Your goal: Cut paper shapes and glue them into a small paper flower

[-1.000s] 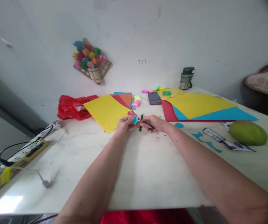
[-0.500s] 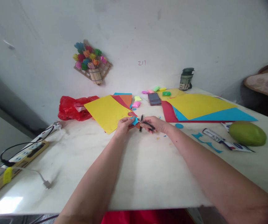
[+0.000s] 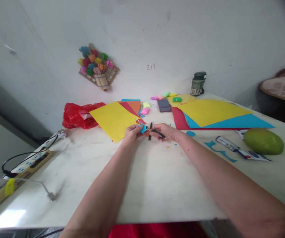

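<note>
My left hand point(image 3: 131, 134) pinches a small blue paper piece point(image 3: 143, 129) near the middle of the table. Closed around the handles of the black scissors point(image 3: 158, 133) is my right hand point(image 3: 165, 130). The blades point left and reach the blue piece. A black pen-like item point(image 3: 149, 137) lies beneath, partly hidden between the hands. Behind my left hand lies a yellow sheet point(image 3: 115, 119). A blue paper disc point(image 3: 190, 134) and small scraps rest to the right of my right hand.
Large yellow point(image 3: 214, 110) and blue sheets point(image 3: 256, 122) lie at the back right. Nearer are blue offcuts point(image 3: 220, 152), tubes point(image 3: 253, 156) and a green mango-like fruit point(image 3: 263, 142). A red bag point(image 3: 79, 115) and power strip point(image 3: 30, 163) lie left. A dark phone-like object point(image 3: 164, 105) is behind.
Both hands stay almost in place with the paper and scissors. The view has shifted very slightly.
</note>
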`<action>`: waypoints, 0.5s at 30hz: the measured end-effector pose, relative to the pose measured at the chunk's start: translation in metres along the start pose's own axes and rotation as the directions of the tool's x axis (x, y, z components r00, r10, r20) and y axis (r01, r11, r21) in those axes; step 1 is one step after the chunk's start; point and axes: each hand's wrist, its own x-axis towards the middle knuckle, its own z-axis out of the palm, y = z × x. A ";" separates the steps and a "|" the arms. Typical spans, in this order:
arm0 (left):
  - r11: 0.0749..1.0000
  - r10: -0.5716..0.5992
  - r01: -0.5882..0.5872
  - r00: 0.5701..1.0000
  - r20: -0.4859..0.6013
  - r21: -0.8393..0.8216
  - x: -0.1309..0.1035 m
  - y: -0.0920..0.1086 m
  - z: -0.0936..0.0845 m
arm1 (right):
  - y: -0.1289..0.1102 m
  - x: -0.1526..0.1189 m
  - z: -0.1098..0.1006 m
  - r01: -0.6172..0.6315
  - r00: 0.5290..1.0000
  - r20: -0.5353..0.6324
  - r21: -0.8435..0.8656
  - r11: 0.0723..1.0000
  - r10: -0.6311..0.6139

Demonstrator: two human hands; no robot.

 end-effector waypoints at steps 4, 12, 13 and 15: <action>1.000 0.016 -0.016 1.000 0.010 0.006 0.000 -0.001 0.000 | 0.001 0.001 -0.001 -0.023 0.999 0.026 -0.026 0.999 0.023; 1.000 0.018 -0.019 1.000 0.018 0.021 0.000 -0.001 -0.001 | -0.007 -0.006 0.000 -0.010 0.999 0.051 -0.053 0.999 0.013; 1.000 0.021 -0.022 1.000 0.021 0.019 0.001 -0.001 -0.001 | -0.007 -0.007 0.000 -0.006 0.999 0.051 -0.057 0.998 0.009; 0.999 0.027 -0.027 0.999 0.022 0.017 0.001 -0.001 -0.002 | -0.007 -0.007 0.000 0.003 0.999 0.050 -0.061 0.998 0.000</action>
